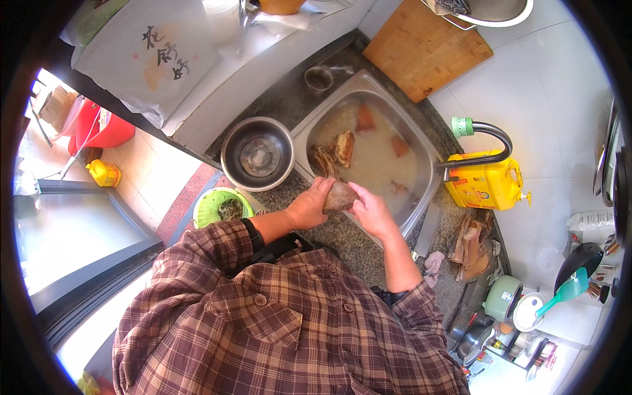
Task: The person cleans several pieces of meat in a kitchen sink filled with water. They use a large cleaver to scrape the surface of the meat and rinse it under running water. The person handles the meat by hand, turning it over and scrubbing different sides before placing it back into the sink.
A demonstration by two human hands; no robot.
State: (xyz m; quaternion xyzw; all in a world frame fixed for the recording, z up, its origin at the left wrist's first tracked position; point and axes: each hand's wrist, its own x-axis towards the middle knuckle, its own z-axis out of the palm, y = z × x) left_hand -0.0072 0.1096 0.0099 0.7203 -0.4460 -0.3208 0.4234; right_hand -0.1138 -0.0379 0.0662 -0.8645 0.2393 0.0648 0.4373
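My left hand (311, 205) and my right hand (373, 210) both grip a brown piece of what looks like cured meat (340, 196), one at each end. They hold it over the near rim of a stainless steel sink (363, 79). Cloudy water (370, 153) stands in the basin. A pale-sided chunk of meat (344, 148) and a darker, ragged piece (323, 160) lie at its left side, just beyond my hands. Reddish-brown chunks, one of them at the far end (365, 118), lie partly under the water.
Left of the sink sits a steel bowl (256, 154), with a green basket (212, 207) below. To the right are the curved faucet (498, 133), a yellow jug (484, 182), a flat metal blade (428, 228) and dried meat slabs (471, 247). A wooden board (424, 49) leans behind.
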